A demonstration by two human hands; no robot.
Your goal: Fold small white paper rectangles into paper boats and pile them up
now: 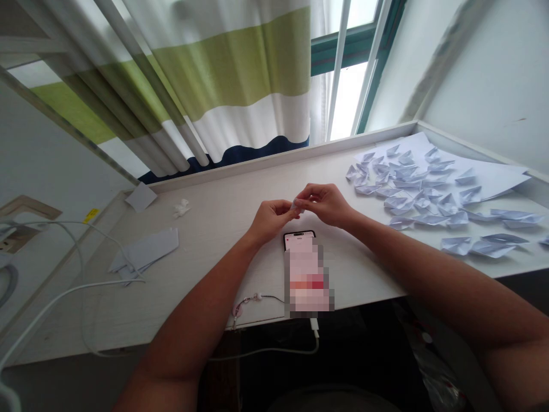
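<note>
My left hand [271, 218] and my right hand [326, 203] meet above the white desk [214, 229], just beyond a phone [305, 272] lying screen up. Both hands pinch a small folded piece of white paper [297, 205] between their fingertips. Most of the paper is hidden by the fingers. Several folded white paper boats [412, 183] lie spread over the desk to the right of my right hand, some on large white sheets [493, 171].
A stack of white paper pieces [148, 250] lies left of my hands, with a single sheet [140, 197] and a crumpled scrap [182, 208] farther back. White cables [86, 286] run over the left side. A charging cable [300, 346] hangs from the phone. Striped curtains [223, 86] and a window stand behind the desk.
</note>
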